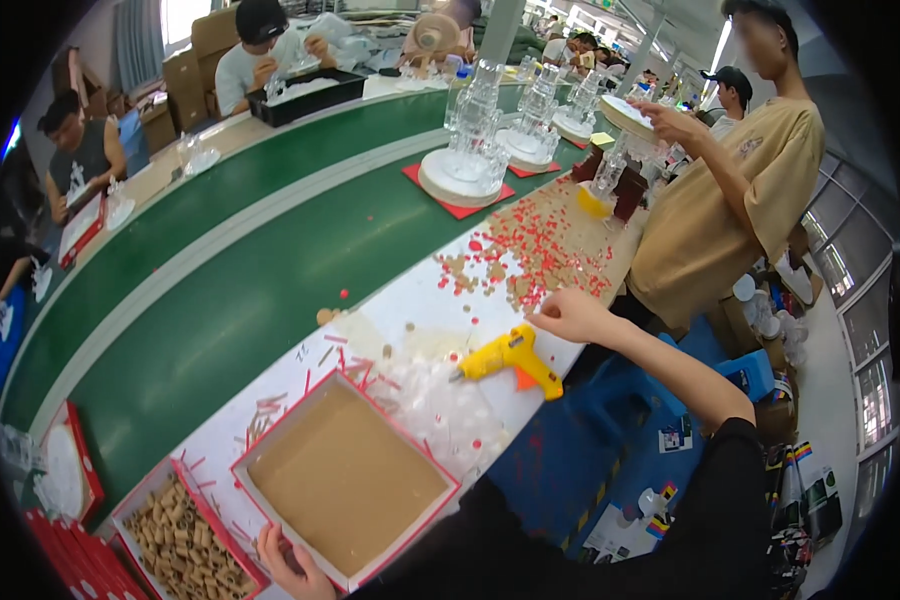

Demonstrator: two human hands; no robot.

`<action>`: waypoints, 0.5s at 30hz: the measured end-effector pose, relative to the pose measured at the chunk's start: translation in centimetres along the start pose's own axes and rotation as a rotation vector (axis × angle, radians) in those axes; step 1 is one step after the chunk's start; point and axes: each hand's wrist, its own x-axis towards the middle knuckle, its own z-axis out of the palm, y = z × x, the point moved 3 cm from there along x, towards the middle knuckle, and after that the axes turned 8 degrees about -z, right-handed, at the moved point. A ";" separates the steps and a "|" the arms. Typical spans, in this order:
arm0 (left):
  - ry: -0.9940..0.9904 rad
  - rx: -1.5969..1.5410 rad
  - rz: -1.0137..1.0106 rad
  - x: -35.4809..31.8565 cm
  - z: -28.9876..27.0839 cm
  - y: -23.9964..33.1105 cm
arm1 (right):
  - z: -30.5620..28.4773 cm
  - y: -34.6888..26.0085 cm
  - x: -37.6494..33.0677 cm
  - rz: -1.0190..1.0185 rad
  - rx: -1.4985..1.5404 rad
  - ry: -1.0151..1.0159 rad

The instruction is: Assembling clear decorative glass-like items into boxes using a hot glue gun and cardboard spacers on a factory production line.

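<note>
The right hand [568, 315] reaches to the surface's [390, 315] right edge, fingers pinching narrow among scattered red beads [540, 245]; best to pick one cleanly. The left hand [292, 572] grips the red-rimmed box [345, 480] at the near edge.

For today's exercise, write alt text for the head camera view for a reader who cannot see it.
A person's right hand reaches over small red and tan pieces beside a yellow glue gun, while the left hand holds a red-edged tray. A green conveyor belt runs alongside.
</note>
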 end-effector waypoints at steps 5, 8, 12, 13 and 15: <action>-0.047 0.205 -0.002 -0.1 0.0 -0.2 | -6.5 2.7 11.7 -0.241 0.059 0.541; -0.079 0.168 -0.013 -0.3 0.6 -0.6 | -11.6 6.8 18.8 -0.167 -0.116 0.842; -0.098 0.221 -0.046 -0.5 0.3 -0.5 | -17.9 6.5 27.8 -0.089 -0.013 1.010; -0.090 0.263 -0.032 -0.7 0.4 -0.6 | -19.3 6.6 29.5 -0.058 -0.067 1.054; -0.075 0.229 -0.029 -0.2 0.4 -0.5 | -20.9 6.6 32.2 -0.070 -0.120 1.085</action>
